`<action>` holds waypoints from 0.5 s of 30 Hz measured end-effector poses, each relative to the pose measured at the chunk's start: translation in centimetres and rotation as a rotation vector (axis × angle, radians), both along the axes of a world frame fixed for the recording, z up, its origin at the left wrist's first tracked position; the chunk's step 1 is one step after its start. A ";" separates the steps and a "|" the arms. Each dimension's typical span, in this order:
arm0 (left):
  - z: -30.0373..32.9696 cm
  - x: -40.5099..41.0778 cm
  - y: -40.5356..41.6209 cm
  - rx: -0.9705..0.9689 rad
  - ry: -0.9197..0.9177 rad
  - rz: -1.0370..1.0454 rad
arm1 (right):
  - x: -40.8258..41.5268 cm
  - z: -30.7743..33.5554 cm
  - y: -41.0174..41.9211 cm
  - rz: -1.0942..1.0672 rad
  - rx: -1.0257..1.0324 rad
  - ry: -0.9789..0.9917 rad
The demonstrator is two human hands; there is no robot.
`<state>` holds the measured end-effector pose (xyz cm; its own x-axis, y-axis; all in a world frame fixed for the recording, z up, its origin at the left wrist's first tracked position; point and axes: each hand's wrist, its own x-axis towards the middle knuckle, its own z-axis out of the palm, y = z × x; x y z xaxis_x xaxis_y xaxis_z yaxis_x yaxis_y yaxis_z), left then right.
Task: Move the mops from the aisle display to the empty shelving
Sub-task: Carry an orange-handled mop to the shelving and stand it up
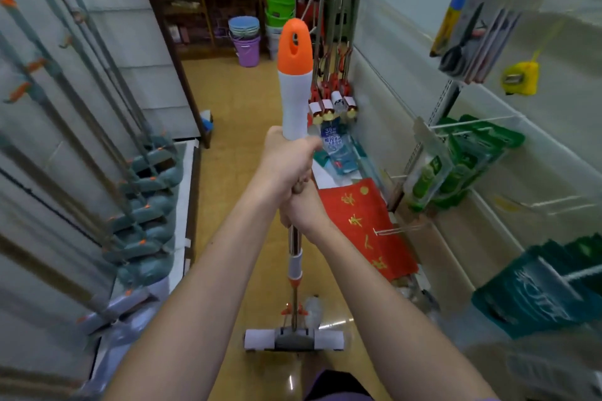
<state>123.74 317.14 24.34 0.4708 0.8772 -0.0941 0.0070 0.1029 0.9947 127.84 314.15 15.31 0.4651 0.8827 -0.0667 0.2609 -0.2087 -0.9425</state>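
Centrally in the frame, a mop [294, 127] is held upright, its sponge head [294, 339] low over the floor [234, 101], presumably for carrying. Both grips are clamped on the shaft, left hand [286, 163] stacked above right hand [303, 208], likely for steadiness. At left, mops already placed [143, 185] are leaned against the shelving [136, 42].

Both forearms reach fwd from bottom of frame & converge at centre. Left hand [286, 163] uppermost, fingers curled tight round mop handle [294, 101] just below white grip section, back of hand toward camera, thumb wrapped to the right. Right hand [304, 210] directly beneath, touching left hand, also curled round the handle, knuckles facing up-left. Left arm enters from lower left, right arm from lower right; wrists roughly straight, elbows out of view. Bare forearms; a bit of purple sleeve shows at the bottom right edge
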 end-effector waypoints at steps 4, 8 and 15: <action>-0.1 7.0 9.2 0.005 0.022 -0.015 | 6.5 -0.5 9.0 -0.024 0.029 0.108; 0.4 13.2 16.8 0.013 0.089 -0.065 | 12.3 -0.4 16.6 -0.102 -0.021 0.185; 1.0 21.6 27.9 0.027 0.104 -0.104 | 20.3 0.8 27.5 -0.170 -0.051 0.136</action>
<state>145.33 345.07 25.34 0.5486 0.8268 -0.1240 0.1190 0.0696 0.9904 148.13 341.61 16.07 0.5906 0.7862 -0.1822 0.0886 -0.2875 -0.9537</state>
